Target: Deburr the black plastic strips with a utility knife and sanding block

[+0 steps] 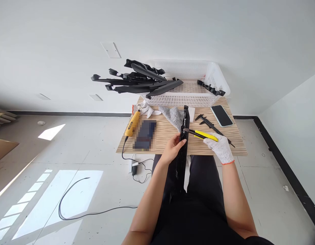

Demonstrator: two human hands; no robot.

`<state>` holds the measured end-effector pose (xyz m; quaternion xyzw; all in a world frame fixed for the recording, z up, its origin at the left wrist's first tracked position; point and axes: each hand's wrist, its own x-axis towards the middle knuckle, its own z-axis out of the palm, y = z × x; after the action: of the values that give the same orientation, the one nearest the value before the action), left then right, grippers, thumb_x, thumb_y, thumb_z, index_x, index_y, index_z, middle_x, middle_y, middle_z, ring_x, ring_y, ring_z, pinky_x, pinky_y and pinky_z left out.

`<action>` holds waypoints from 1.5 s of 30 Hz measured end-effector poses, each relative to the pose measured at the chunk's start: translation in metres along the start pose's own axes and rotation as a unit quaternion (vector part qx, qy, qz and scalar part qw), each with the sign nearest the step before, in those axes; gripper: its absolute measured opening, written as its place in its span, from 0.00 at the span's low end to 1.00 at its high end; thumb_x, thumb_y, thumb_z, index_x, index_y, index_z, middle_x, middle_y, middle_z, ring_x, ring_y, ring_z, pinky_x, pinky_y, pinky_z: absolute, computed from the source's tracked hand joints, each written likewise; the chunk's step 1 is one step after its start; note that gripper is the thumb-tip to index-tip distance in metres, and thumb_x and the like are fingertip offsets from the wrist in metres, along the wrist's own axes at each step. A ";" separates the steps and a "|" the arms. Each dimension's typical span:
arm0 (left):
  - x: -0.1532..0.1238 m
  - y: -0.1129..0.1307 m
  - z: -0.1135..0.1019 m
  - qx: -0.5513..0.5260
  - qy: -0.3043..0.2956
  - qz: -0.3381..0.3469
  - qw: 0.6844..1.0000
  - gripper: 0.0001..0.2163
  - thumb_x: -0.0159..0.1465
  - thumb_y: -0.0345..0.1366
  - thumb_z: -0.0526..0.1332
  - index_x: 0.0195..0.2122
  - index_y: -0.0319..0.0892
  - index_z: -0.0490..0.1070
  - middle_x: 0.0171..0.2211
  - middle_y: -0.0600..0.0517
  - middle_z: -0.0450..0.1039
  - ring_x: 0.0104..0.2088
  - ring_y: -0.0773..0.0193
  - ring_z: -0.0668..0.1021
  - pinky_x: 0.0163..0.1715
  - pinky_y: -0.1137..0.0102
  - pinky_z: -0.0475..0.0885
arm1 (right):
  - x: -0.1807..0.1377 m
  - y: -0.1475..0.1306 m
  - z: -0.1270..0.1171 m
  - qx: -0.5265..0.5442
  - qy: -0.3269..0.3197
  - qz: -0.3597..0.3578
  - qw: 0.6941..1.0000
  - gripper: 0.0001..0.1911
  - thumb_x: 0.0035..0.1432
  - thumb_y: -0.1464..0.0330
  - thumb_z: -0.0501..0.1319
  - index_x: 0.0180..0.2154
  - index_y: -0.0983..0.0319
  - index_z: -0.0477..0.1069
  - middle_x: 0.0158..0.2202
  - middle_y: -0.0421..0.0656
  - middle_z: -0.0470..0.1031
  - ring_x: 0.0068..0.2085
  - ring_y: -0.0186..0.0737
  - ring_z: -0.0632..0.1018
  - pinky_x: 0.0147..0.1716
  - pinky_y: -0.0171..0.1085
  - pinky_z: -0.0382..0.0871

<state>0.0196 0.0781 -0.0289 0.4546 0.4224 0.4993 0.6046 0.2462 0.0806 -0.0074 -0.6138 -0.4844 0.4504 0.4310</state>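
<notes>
My bare left hand (172, 148) grips a long black plastic part (182, 160), fingers and thumb around its edges. The part runs from the table top down over the table's front edge toward my lap. In my right hand (220, 147), which wears a white knit glove with an orange cuff, is a yellow and black utility knife (206, 135). Its blade end points left and meets the black part just above my left fingers; whether it is touching I cannot tell. A grey cloth (172, 116) lies beside the part's upper end.
A white plastic basket (182, 99) at the back holds several black plastic parts (147, 81), many jutting out left. On the striped table (163, 136) are a yellow corded tool (132, 124), a white glove (147, 109), a blurred dark object (145, 135), black calipers (213, 126) and a phone (222, 116).
</notes>
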 end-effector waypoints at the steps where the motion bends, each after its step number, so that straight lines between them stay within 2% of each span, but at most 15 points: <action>1: 0.000 0.001 0.000 0.000 0.001 -0.004 1.000 0.19 0.60 0.45 0.69 0.50 0.43 0.74 0.52 0.48 0.78 0.56 0.52 0.76 0.58 0.61 0.68 | 0.000 0.000 0.000 -0.007 -0.004 -0.001 1.000 0.25 0.44 0.56 0.73 0.42 0.64 0.81 0.22 0.38 0.70 0.23 0.32 0.66 0.22 0.34 0.63; 5: -0.001 0.001 0.000 -0.006 0.004 -0.007 1.000 0.20 0.60 0.46 0.69 0.50 0.43 0.75 0.52 0.48 0.78 0.55 0.52 0.76 0.58 0.61 0.68 | -0.001 -0.001 0.000 0.003 0.041 -0.010 0.999 0.24 0.47 0.55 0.71 0.42 0.64 0.80 0.21 0.37 0.69 0.22 0.32 0.66 0.21 0.34 0.63; 9: -0.001 -0.001 0.001 -0.010 0.014 -0.001 1.000 0.20 0.60 0.46 0.69 0.50 0.43 0.75 0.50 0.48 0.79 0.54 0.53 0.76 0.57 0.62 0.68 | -0.002 -0.001 0.000 -0.022 0.002 -0.019 1.000 0.24 0.44 0.56 0.73 0.41 0.64 0.81 0.23 0.38 0.71 0.23 0.32 0.68 0.22 0.33 0.64; 13: -0.001 0.000 0.001 -0.017 0.008 -0.001 1.000 0.19 0.60 0.46 0.69 0.49 0.43 0.75 0.50 0.48 0.79 0.54 0.53 0.77 0.56 0.62 0.69 | -0.002 -0.001 0.000 -0.013 0.040 -0.008 0.999 0.23 0.48 0.56 0.71 0.42 0.64 0.80 0.20 0.36 0.67 0.22 0.32 0.65 0.21 0.33 0.62; 17: -0.002 0.005 0.002 -0.015 0.008 -0.007 1.000 0.19 0.59 0.46 0.69 0.49 0.43 0.75 0.50 0.48 0.79 0.54 0.52 0.76 0.56 0.61 0.70 | -0.001 0.001 0.000 -0.005 -0.001 -0.010 1.000 0.23 0.44 0.57 0.73 0.41 0.64 0.80 0.22 0.37 0.69 0.23 0.31 0.66 0.21 0.33 0.62; 21: -0.002 0.006 0.002 -0.018 0.003 -0.003 1.000 0.19 0.59 0.45 0.70 0.48 0.43 0.75 0.49 0.48 0.79 0.55 0.52 0.76 0.56 0.62 0.70 | 0.000 0.002 0.000 0.011 0.039 -0.006 0.999 0.23 0.46 0.56 0.71 0.40 0.64 0.80 0.19 0.35 0.66 0.21 0.31 0.64 0.20 0.33 0.60; 24: -0.001 0.002 0.001 -0.018 0.005 -0.001 1.000 0.18 0.60 0.45 0.69 0.48 0.43 0.75 0.49 0.48 0.79 0.54 0.52 0.76 0.56 0.61 0.70 | 0.000 0.002 -0.001 -0.005 0.000 -0.004 1.000 0.22 0.44 0.56 0.73 0.38 0.64 0.80 0.20 0.36 0.68 0.22 0.31 0.65 0.21 0.33 0.62; 28: 0.001 -0.004 0.000 -0.023 0.008 0.005 1.000 0.19 0.60 0.45 0.69 0.49 0.43 0.74 0.49 0.48 0.79 0.53 0.54 0.77 0.56 0.62 0.69 | -0.001 0.002 -0.002 -0.004 0.033 0.000 0.999 0.21 0.47 0.56 0.71 0.39 0.63 0.80 0.20 0.36 0.67 0.22 0.31 0.65 0.21 0.33 0.61; 30: 0.001 -0.005 0.000 -0.024 0.012 0.006 1.000 0.19 0.59 0.45 0.69 0.49 0.43 0.74 0.49 0.48 0.79 0.53 0.55 0.77 0.56 0.62 0.69 | -0.001 0.002 -0.002 -0.005 0.013 0.006 1.000 0.22 0.46 0.56 0.72 0.40 0.64 0.80 0.20 0.36 0.67 0.22 0.31 0.64 0.20 0.33 0.60; 32: 0.001 -0.003 0.000 -0.018 0.016 -0.001 1.000 0.20 0.59 0.45 0.69 0.49 0.43 0.75 0.49 0.48 0.79 0.53 0.55 0.77 0.56 0.62 0.69 | -0.001 0.002 -0.002 -0.017 0.000 -0.003 1.000 0.24 0.44 0.56 0.73 0.40 0.64 0.80 0.20 0.36 0.68 0.21 0.31 0.64 0.19 0.33 0.60; 36: -0.002 0.004 0.001 -0.003 0.011 -0.014 1.000 0.19 0.60 0.46 0.69 0.50 0.43 0.75 0.50 0.48 0.79 0.54 0.52 0.76 0.56 0.61 0.70 | 0.000 0.003 -0.001 -0.010 0.032 -0.020 0.999 0.25 0.47 0.54 0.72 0.42 0.64 0.81 0.22 0.38 0.71 0.22 0.32 0.67 0.21 0.34 0.63; 39: -0.002 0.006 0.001 0.001 0.015 -0.014 1.000 0.19 0.60 0.45 0.69 0.49 0.44 0.75 0.51 0.48 0.78 0.55 0.52 0.76 0.56 0.61 0.70 | 0.000 0.003 -0.001 -0.034 -0.017 -0.034 0.999 0.26 0.44 0.54 0.73 0.42 0.64 0.81 0.29 0.43 0.78 0.27 0.37 0.73 0.25 0.36 0.68; 43: -0.001 0.001 0.000 -0.005 0.014 -0.008 1.000 0.19 0.60 0.45 0.69 0.49 0.43 0.74 0.51 0.47 0.78 0.55 0.53 0.76 0.57 0.61 0.68 | -0.001 0.002 -0.001 -0.045 0.027 -0.049 0.997 0.25 0.49 0.53 0.70 0.44 0.62 0.81 0.31 0.43 0.79 0.28 0.37 0.74 0.28 0.37 0.70; 45: 0.000 -0.001 0.000 -0.005 0.016 0.001 1.000 0.19 0.60 0.45 0.69 0.49 0.43 0.74 0.50 0.48 0.78 0.54 0.54 0.76 0.56 0.62 0.68 | -0.002 0.001 -0.002 -0.045 0.005 -0.046 0.998 0.26 0.47 0.53 0.72 0.45 0.62 0.81 0.32 0.43 0.79 0.28 0.37 0.74 0.29 0.37 0.70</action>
<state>0.0199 0.0779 -0.0297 0.4440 0.4286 0.5093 0.5999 0.2479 0.0782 -0.0082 -0.6118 -0.5298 0.4047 0.4257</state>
